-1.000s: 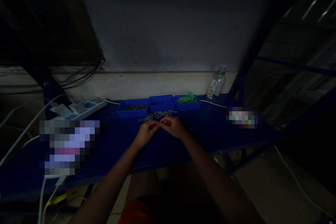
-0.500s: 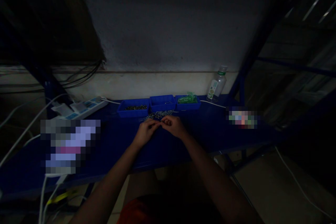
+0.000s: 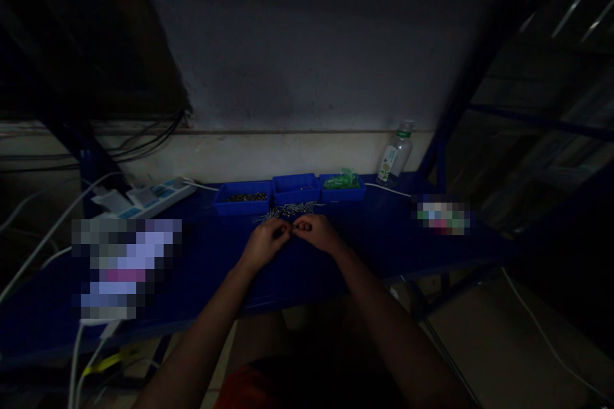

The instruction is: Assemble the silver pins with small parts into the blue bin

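My left hand and my right hand meet fingertip to fingertip over the blue table. Both are closed in a pinch, and whatever lies between the fingers is too small and dark to name. Just beyond them spreads a loose pile of thin metal pins or screws. Behind the pile stand three blue bins in a row. The left bin holds small brownish metal pieces, the middle bin a thin metal piece or two, and the right bin green clear plastic pieces.
A clear bottle with a green-banded neck stands at the back right by the wall. At the left lie a white power strip with plugs and white cables. Blurred-out items sit at both sides. Blue frame posts rise at either end.
Both hands stay close together, the fingertips shifting slightly against each other and a little lower. The right fingers now point more toward the left hand. Bins and pile look the same.
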Demonstrator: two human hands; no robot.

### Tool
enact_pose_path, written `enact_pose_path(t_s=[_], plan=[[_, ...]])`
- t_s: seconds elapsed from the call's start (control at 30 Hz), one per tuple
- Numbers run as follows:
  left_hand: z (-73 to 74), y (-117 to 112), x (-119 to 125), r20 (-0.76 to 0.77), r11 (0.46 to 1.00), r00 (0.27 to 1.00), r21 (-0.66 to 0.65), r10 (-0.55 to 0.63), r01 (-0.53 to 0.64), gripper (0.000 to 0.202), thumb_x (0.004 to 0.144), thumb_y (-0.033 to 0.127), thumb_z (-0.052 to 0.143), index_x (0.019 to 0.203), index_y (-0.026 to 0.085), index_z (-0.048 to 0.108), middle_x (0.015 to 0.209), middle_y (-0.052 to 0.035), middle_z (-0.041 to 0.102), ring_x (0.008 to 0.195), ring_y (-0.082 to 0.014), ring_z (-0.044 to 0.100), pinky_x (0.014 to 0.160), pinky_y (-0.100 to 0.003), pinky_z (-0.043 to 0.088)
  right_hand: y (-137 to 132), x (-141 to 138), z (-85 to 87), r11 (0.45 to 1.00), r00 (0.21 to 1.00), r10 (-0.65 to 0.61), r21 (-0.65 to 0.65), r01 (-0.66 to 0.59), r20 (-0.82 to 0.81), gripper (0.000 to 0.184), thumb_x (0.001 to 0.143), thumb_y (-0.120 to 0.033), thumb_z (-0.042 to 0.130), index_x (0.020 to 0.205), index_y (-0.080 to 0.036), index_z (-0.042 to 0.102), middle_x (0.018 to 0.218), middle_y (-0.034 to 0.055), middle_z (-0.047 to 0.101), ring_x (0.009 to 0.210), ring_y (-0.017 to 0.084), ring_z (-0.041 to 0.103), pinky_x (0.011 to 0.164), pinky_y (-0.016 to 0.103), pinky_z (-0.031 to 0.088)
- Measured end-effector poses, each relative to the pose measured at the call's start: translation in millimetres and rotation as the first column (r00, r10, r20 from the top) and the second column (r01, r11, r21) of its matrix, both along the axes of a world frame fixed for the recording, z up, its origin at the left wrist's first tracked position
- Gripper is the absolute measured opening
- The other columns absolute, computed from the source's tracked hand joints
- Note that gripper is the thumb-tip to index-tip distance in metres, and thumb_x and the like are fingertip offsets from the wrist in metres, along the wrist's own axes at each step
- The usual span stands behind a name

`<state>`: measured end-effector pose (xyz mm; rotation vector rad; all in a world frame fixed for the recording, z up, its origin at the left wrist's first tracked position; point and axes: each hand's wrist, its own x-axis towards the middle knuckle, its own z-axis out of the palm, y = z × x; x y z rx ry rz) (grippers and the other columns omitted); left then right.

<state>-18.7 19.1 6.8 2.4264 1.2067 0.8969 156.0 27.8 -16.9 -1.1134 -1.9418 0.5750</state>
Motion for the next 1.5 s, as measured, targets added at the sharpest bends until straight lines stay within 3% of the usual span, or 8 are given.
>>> enact_pose_path(t_s=[0.2,0.43,0.57,0.67,0.8,1.03,1.3,1.5], plan=[[-3.2,6.0,-6.5,0.105,0.997,0.994,-0.083,0.017,-0.008,0.019,0.074,0.026,0.047,0.082,0.016,0.061,0.077,-0.0022,0.062,0.068,-0.0133,0.054,0.064,-0.023,0.041,1.8,-0.1,0.5,1.000,0.994,-0.007,0.015,0.009,-0.106,0.029,0.072,-0.032,0.057,0.098,-0.018,0.059,0.072,-0.0018,0.056,0.060,0.007,0.047,0.058,0.018,0.038],[27.4,54.9,-44.2,0.053,0.899,0.907,0.115,0.419,-0.422,0.026,0.077,0.032,0.045,0.089,0.016,0.062,0.090,-0.0054,0.064,0.078,-0.0170,0.057,0.071,-0.024,0.041,9.7,6.4,-10.0,0.987,0.990,-0.143,-0.083,0.140,-0.021,0.024,0.075,-0.027,0.054,0.097,-0.019,0.057,0.071,-0.0015,0.058,0.061,0.009,0.052,0.058,0.020,0.039],[43.2,72.1,-53.6,-0.143,0.834,0.826,0.182,0.546,-0.520,0.032,0.078,0.035,0.046,0.099,0.016,0.060,0.094,-0.0097,0.063,0.085,-0.0217,0.057,0.074,-0.029,0.042,7.6,6.4,-9.1,0.989,0.992,-0.123,-0.081,0.125,0.027,0.020,0.076,-0.025,0.052,0.095,-0.021,0.057,0.073,-0.0011,0.060,0.062,0.010,0.054,0.058,0.021,0.040],[38.9,57.3,-46.3,-0.223,0.863,0.843,0.260,0.490,-0.433,0.034,0.080,0.035,0.042,0.104,0.017,0.058,0.100,-0.0098,0.060,0.092,-0.0220,0.054,0.080,-0.031,0.041,6.2,5.7,-7.7,0.989,0.992,-0.122,-0.082,0.124,0.036,0.020,0.076,-0.025,0.052,0.095,-0.021,0.057,0.074,-0.0007,0.061,0.063,0.010,0.055,0.059,0.021,0.040],[20.3,27.9,-33.8,-0.380,0.960,0.884,0.165,0.273,-0.226,0.031,0.083,0.034,0.038,0.102,0.021,0.059,0.094,-0.0072,0.059,0.082,-0.0187,0.056,0.072,-0.026,0.042,6.0,5.0,-7.5,0.989,0.991,-0.120,-0.084,0.125,0.055,0.018,0.076,-0.024,0.053,0.093,-0.021,0.059,0.075,-0.0001,0.062,0.063,0.010,0.055,0.059,0.021,0.040],[7.1,27.8,-30.9,-0.489,0.974,0.844,0.163,0.219,-0.158,0.027,0.083,0.031,0.038,0.095,0.023,0.061,0.090,-0.0070,0.057,0.082,-0.0200,0.054,0.067,-0.027,0.040,6.5,4.4,-8.3,0.991,0.993,-0.116,-0.069,0.119,0.036,0.016,0.076,-0.024,0.053,0.090,-0.021,0.060,0.073,-0.0002,0.062,0.063,0.010,0.056,0.059,0.021,0.040],[18.7,22.4,-14.8,-0.363,0.970,0.907,0.191,0.213,-0.151,0.019,0.080,0.030,0.044,0.083,0.021,0.060,0.085,-0.0061,0.056,0.086,-0.0199,0.050,0.076,-0.029,0.039,6.1,3.8,-7.8,0.988,0.989,-0.134,-0.068,0.137,0.056,0.015,0.076,-0.025,0.053,0.089,-0.021,0.060,0.074,-0.0002,0.063,0.063,0.010,0.056,0.058,0.021,0.040],[10.8,11.2,8.5,-0.178,0.969,0.958,0.140,0.225,-0.201,0.016,0.078,0.029,0.045,0.082,0.019,0.057,0.086,-0.0063,0.057,0.084,-0.0200,0.052,0.071,-0.028,0.040,1.4,3.6,-3.6,0.997,0.999,-0.043,-0.063,0.045,0.024,0.019,0.078,-0.034,0.052,0.089,-0.021,0.060,0.076,-0.0003,0.063,0.065,0.011,0.057,0.058,0.020,0.041]])
